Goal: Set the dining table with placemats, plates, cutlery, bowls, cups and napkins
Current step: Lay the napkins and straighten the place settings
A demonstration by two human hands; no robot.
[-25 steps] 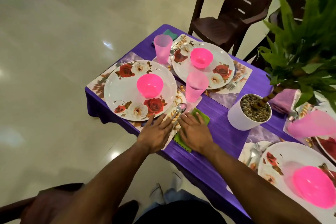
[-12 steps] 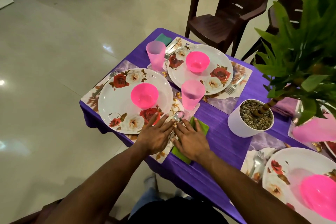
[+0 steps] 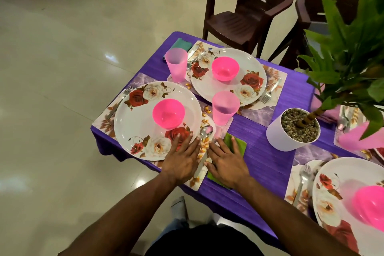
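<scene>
At the near left setting a white rose-patterned plate (image 3: 141, 129) carries a pink bowl (image 3: 168, 113) on a floral placemat (image 3: 104, 122). My left hand (image 3: 182, 160) lies flat with straight fingers on the plate's near right rim. A metal spoon (image 3: 206, 132) lies between my hands on the placemat. My right hand (image 3: 227, 161) presses flat on a folded green napkin (image 3: 239, 144) beside it. A pink cup (image 3: 224, 107) stands just behind the spoon. A fork (image 3: 119, 103) lies left of the plate.
A second setting with plate (image 3: 245, 89), pink bowl (image 3: 225, 68), pink cup (image 3: 176, 64) and teal napkin (image 3: 182, 44) sits behind. A white potted plant (image 3: 291, 131) stands to the right. A third plate (image 3: 332, 193) lies at near right. Brown plastic chairs (image 3: 245, 12) stand behind the purple-clothed table (image 3: 259, 162).
Both hands have stayed flat by the spoon and napkin; my left hand slid a little onto the plate's rim. The camera moved closer and tilted slightly.
</scene>
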